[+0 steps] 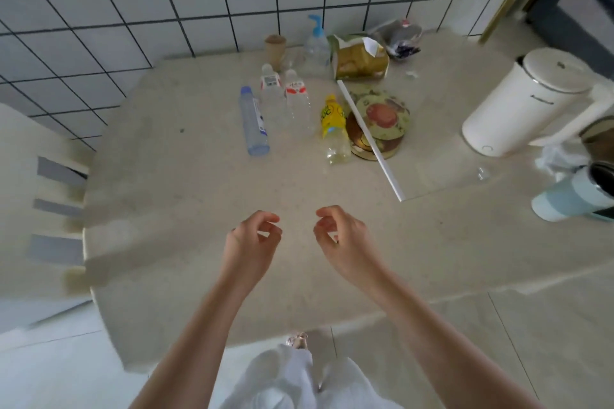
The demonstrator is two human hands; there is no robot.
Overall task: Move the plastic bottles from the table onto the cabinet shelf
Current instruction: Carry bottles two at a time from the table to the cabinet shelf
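Observation:
Several plastic bottles stand in a row at the far middle of the beige table (199, 196): a tall blue-capped bottle (254, 121), two clear bottles with red-and-white labels (271, 95) (297, 100), and a yellow-labelled bottle (333, 129). My left hand (251, 244) and my right hand (342, 241) hover side by side over the table's near half, well short of the bottles. Both hold nothing, with fingers loosely curled and apart. No cabinet shelf is in view.
Behind the bottles stand a blue pump dispenser (315, 46), a brown cup (275, 46) and a torn yellow bag (360, 58). A round tin (382, 116) with a white strip (368, 139) across it lies right of them. A white kettle (525, 103) and a pale blue cup (571, 199) stand at the right. A chair (43, 209) sits left.

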